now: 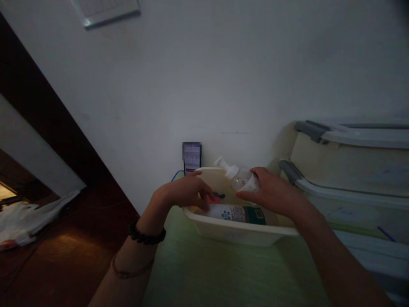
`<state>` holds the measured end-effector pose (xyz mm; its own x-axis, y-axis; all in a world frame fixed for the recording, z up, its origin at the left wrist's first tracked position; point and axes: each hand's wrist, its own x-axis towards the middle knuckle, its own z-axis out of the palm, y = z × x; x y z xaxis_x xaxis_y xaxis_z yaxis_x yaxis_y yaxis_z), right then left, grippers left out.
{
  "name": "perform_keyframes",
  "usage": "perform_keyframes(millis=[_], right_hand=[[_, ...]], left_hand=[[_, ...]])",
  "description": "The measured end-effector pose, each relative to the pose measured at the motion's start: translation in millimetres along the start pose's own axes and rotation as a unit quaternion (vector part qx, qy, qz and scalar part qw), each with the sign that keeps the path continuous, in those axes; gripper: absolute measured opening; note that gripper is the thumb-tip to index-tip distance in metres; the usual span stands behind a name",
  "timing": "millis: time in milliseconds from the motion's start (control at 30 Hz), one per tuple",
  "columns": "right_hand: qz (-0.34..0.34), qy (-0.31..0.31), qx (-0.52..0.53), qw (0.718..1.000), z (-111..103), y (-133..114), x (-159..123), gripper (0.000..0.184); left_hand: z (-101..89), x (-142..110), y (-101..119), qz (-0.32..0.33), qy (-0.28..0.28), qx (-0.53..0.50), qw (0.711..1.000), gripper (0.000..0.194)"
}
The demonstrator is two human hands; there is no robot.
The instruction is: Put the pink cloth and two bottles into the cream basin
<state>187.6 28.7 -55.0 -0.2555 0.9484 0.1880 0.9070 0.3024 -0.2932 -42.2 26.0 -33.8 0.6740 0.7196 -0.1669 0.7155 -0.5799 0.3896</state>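
A clear pump bottle (239,181) with a white pump head is tilted above a cream plastic basin (236,233), its pump pointing up and left. My right hand (271,189) is wrapped round its lower body. Inside the basin lies a white bottle (234,212) with green printing and a dark green label. My left hand (188,192) reaches over the basin's left rim, fingers curled down at that bottle's left end; the fingertips are partly hidden. Just beyond these fingers a small red item (215,199) and something dark show in the basin.
The basin stands on a green tabletop (230,273) against a white wall (204,85). Behind it a phone (192,160) leans upright. Stacked storage boxes (345,166) with grey latches stand at right. A white plastic bag (28,221) lies on the dark floor at left.
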Motion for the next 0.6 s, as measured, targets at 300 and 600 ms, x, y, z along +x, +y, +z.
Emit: perform_keyframes(millis=[300,600], right_hand=[[-0.025,0.018,0.016,0.999,-1.0,0.2,-3.0,0.059],[-0.101,-0.019,0.031,0.994,1.4,7.6,-1.0,0.033]], left_hand=[[-10.8,-14.9,-19.7,0.008,0.130,-0.044,0.991,0.022],[-3.2,-12.5,-29.6,-0.147,0.079,-0.031,0.985,0.060]])
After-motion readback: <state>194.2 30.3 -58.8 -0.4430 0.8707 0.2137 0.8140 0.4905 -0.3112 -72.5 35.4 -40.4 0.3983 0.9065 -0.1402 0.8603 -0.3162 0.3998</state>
